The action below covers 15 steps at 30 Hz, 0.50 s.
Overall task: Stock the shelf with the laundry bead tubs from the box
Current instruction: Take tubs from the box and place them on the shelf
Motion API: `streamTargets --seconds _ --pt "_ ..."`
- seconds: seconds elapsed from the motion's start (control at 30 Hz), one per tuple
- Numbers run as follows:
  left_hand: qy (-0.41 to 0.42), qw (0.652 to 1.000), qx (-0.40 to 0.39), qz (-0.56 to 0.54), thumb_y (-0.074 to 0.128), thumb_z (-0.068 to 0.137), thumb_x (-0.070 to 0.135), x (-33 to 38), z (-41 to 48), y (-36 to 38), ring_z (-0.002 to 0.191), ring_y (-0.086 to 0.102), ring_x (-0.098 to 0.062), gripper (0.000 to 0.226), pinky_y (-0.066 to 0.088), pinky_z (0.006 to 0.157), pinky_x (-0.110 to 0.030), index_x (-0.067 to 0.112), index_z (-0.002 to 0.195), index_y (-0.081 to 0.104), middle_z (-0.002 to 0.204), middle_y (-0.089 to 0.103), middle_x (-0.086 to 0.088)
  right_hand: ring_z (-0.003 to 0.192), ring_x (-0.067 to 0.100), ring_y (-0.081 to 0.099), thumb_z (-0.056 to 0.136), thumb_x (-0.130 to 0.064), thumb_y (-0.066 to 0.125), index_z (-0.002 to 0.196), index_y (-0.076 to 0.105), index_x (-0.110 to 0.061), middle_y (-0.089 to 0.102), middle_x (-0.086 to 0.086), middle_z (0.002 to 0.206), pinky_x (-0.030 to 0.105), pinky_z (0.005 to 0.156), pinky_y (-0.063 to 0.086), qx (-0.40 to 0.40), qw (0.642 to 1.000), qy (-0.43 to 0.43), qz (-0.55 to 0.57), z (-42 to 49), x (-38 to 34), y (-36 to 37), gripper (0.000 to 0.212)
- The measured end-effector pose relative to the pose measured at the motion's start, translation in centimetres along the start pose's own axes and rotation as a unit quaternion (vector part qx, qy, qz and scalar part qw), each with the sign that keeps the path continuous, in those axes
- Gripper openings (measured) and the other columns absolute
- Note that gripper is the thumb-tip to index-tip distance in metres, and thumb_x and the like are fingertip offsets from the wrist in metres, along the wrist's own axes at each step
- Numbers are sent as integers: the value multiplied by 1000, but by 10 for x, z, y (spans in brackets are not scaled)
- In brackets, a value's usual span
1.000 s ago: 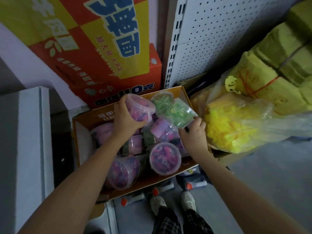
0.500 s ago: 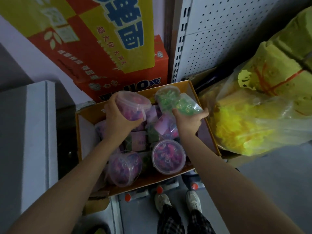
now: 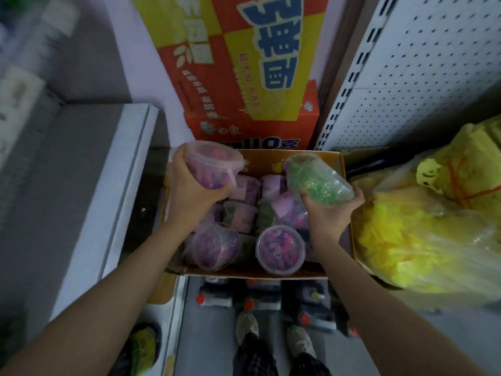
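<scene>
An open cardboard box [image 3: 348,240] holds several clear tubs of pink and green laundry beads. My left hand [image 3: 189,194] grips a pink bead tub [image 3: 211,164] above the box's far left corner. My right hand [image 3: 330,213] holds a green bead tub [image 3: 315,180] from below, tilted on its side over the box's right half. Two pink tubs with round lids, one [image 3: 214,246] at front left and one [image 3: 280,249] at front middle, lie in the box.
A white shelf edge [image 3: 119,191] runs along the left. A red and yellow carton [image 3: 244,77] stands behind the box. White pegboard [image 3: 420,71] rises at the right, with yellow bagged goods [image 3: 423,226] below it. Dark bottles [image 3: 260,297] and my shoes [image 3: 273,332] are on the floor.
My right hand has closed on the green tub and lifted it out of the box. My left hand has raised the pink tub slightly. The view has tilted.
</scene>
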<state>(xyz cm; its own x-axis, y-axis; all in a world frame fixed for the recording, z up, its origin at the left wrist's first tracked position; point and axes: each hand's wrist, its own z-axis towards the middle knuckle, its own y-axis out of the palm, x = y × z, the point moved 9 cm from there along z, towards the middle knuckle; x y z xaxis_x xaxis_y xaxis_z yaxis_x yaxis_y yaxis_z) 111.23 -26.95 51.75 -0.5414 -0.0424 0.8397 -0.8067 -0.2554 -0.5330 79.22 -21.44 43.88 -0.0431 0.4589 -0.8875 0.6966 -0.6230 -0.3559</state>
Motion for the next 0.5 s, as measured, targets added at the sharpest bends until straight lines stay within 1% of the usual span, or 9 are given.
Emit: streamTargets --seconds 0.03,0.1,0.17,0.2,0.27,0.33,0.4,0.43,0.5 --pt "-9 1000 18 -6 92 47 29 3 -6 -12 121 43 -10 106 43 93 -18 24 134 32 133 39 0 115 21 53 52 -44 86 133 23 -36 49 0 129 42 93 51 -24 999 -24 2 -4 -10 -2 103" --pt "-25 998 57 -7 91 47 31 13 -23 -37 118 44 -8 102 41 91 -14 30 130 32 131 39 0 110 13 51 55 -36 87 135 24 -33 46 -7 123 30 86 51 -72 995 -67 14 -16 -34 -5 101" --pt "-28 994 104 -6 91 48 33 27 -43 -65 117 44 -7 103 42 92 -16 37 128 28 128 39 3 108 5 47 58 -30 88 136 26 -30 44 -11 121 14 76 46 -122 986 -111 26 -32 -61 -7 100" --pt "-31 991 127 -1 91 48 33 35 -54 -79 115 44 -6 105 41 92 -18 34 131 27 126 38 4 108 3 47 57 -30 89 136 27 -30 43 -12 121 9 74 43 -150 979 -136 31 -42 -75 -7 101" --pt "-33 984 173 19 90 48 29 53 -77 -110 110 40 -3 107 34 92 -13 21 135 28 121 35 4 110 5 48 54 -32 90 134 26 -33 43 -12 123 7 76 43 -208 960 -183 35 -67 -104 -6 102" --pt "-33 975 216 35 92 47 23 71 -97 -147 116 39 -11 109 30 94 -12 11 136 30 122 36 -2 106 7 52 53 -28 91 134 27 -29 47 -7 122 1 72 42 -271 936 -220 46 -94 -131 -1 103" --pt "-43 964 258 44 92 47 22 86 -118 -188 123 40 -21 113 34 102 -23 12 139 28 128 37 -7 100 5 56 52 -21 92 132 31 -25 52 -7 116 -2 71 40 -322 908 -259 61 -126 -161 3 101" --pt "-46 958 279 42 92 47 23 94 -130 -208 125 40 -22 115 36 105 -27 15 140 25 132 37 -8 97 3 56 52 -19 92 130 32 -26 53 -10 113 -1 72 40 -345 894 -276 69 -145 -176 2 99" --pt "-35 941 334 44 92 47 24 117 -165 -259 125 40 -17 117 35 104 -24 18 141 23 135 36 -6 100 4 56 51 -19 92 130 32 -27 54 -10 115 6 79 41 -397 857 -317 87 -195 -208 4 100"
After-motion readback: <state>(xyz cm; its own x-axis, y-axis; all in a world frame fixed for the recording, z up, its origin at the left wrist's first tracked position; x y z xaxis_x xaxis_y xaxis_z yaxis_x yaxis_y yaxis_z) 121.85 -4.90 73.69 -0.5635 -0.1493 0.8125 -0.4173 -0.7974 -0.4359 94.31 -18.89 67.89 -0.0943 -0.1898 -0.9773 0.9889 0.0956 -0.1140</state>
